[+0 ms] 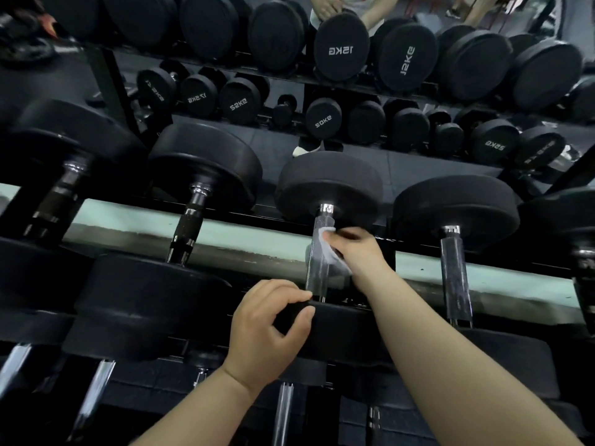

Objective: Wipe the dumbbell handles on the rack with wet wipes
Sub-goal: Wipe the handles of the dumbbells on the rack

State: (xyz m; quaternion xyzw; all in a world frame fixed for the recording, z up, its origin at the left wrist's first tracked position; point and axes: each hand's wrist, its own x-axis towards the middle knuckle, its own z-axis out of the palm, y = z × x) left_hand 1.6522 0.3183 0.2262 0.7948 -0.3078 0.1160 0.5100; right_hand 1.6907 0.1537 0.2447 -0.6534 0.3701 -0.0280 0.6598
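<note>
Head view. The right grip (354,249), a bare hand, reaches in from the lower right and closes on a white wet wipe (333,257). It presses the wipe against the right side of a chrome dumbbell handle (317,272). The contact point sits on the upper part of the handle, just below the far head (328,185) of that dumbbell. The fingers here are blurred, so their exact lie cannot be told.

The left grip (267,323), also a bare hand, comes in from the lower centre. Its fingers curl over the top edge of the same dumbbell's near head (341,329), with the thumb against the face below, so it holds that head.

The dumbbell lies across the rack (391,249), with its handle running away from the camera. A second chrome-handled dumbbell (455,278) lies just beside it on the right. A dumbbell with a black knurled handle (186,230) lies to the left. More chrome handles show on the tier below.

Behind the rack a mirror (418,162) shows rows of black dumbbells with reversed weight markings.
</note>
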